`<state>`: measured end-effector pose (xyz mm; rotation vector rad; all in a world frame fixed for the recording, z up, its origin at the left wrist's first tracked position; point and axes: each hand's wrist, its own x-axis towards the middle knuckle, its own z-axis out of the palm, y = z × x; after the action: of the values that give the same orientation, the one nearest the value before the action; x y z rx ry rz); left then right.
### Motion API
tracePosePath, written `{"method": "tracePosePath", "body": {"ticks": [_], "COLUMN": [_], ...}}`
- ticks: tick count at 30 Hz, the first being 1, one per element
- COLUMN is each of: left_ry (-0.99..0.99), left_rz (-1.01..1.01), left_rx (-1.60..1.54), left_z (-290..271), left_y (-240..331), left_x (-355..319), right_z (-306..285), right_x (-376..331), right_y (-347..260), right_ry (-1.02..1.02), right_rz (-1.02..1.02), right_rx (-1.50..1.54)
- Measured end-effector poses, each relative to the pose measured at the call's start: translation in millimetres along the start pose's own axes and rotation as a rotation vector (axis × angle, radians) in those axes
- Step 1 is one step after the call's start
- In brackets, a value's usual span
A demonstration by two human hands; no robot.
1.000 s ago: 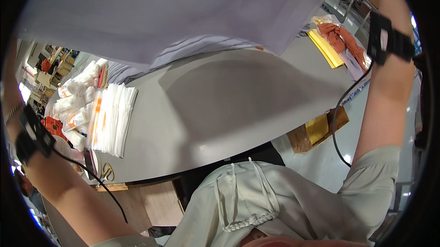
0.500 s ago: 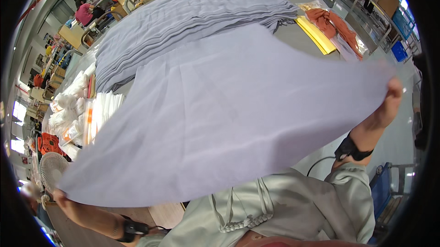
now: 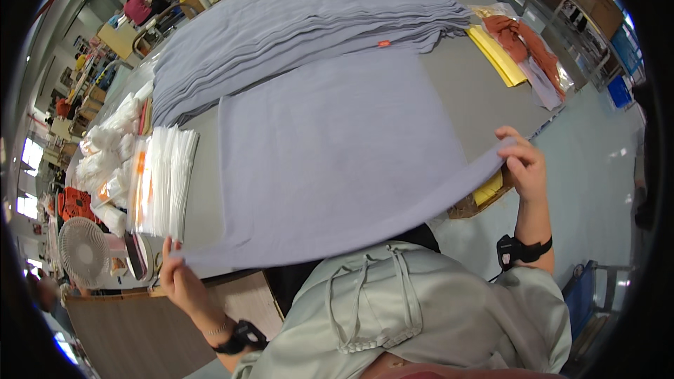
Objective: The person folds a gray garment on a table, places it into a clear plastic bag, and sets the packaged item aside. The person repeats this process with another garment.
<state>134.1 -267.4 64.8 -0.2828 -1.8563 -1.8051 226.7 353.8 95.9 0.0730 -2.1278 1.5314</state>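
A large lavender-grey cloth sheet (image 3: 337,154) lies spread flat across the grey table (image 3: 484,98), its near edge hanging over the table's front. My left hand (image 3: 177,275) pinches the sheet's near left corner. My right hand (image 3: 523,165) grips the near right corner at the table's edge. Behind the sheet sits a tall stack of the same grey cloth sheets (image 3: 295,28), with a small orange tag on its front edge.
A pile of clear plastic bags (image 3: 165,182) lies left of the sheet, with white bundles (image 3: 109,147) behind it. A small fan (image 3: 83,249) stands at far left. Yellow sheets and orange cloth (image 3: 516,45) lie at right. A person works in the background.
The sheet was held high in the air with both arms raised. It has come down and now lies flat on the table, both hands lowered to the table's front edge.
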Motion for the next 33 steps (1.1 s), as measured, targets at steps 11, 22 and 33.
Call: {"method": "tracePosePath", "body": {"ticks": [11,22,33], "left_ry": [-0.375,-0.474,-0.97], "left_rz": [-0.257,-0.261,0.251], "left_rx": [0.652,0.687,1.021], "left_z": [94,99,58], "left_y": [-98,-123,-22], "left_x": [76,100,-27], "right_z": [64,74,47], "right_x": [54,89,-25], "right_y": [89,103,41], "right_ry": [-0.237,-0.299,-0.657], "right_rz": [0.265,0.201,-0.202], "right_rx": [-0.497,-0.601,-1.007]}}
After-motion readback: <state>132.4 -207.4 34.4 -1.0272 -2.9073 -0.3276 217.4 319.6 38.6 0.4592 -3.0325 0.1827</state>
